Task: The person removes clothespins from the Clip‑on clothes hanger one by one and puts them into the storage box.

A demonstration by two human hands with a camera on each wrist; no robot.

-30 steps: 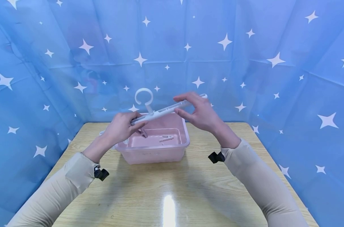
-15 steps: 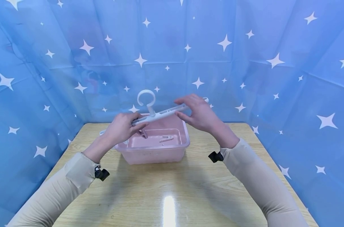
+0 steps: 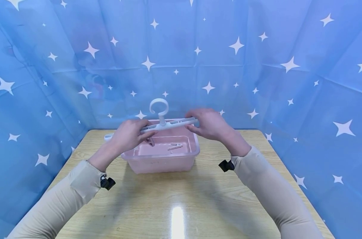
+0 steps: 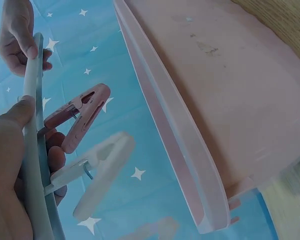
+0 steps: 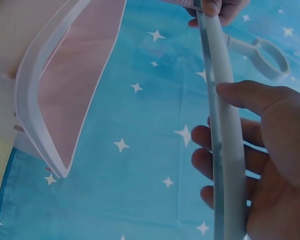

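Observation:
A white clothes hanger [image 3: 172, 125] with a round hook spans between my hands above the pink bin, nearly level. My left hand [image 3: 128, 134] grips its left part, thumb on the near side and fingers behind. On the other arm of the hanger, my right hand [image 3: 211, 123] holds the bar, and the right wrist view shows its thumb [image 5: 250, 95] and curled fingers around it. A pink clothespin [image 4: 80, 117] and a white clothespin [image 4: 107, 167] hang from the hanger beside my left fingers. Part of a third clip is blurred at the bottom of that view.
The pink bin [image 3: 160, 156] stands on the wooden table [image 3: 217, 186] towards the back. Inside it lies a pale clothespin [image 3: 175, 146]. Blue curtains [image 3: 181, 49] with white stars enclose the table at the back and sides.
The hanger's right end has come down with my right hand, so the bar tilts less. Its hook has moved right and lower. My left hand stays nearly in place.

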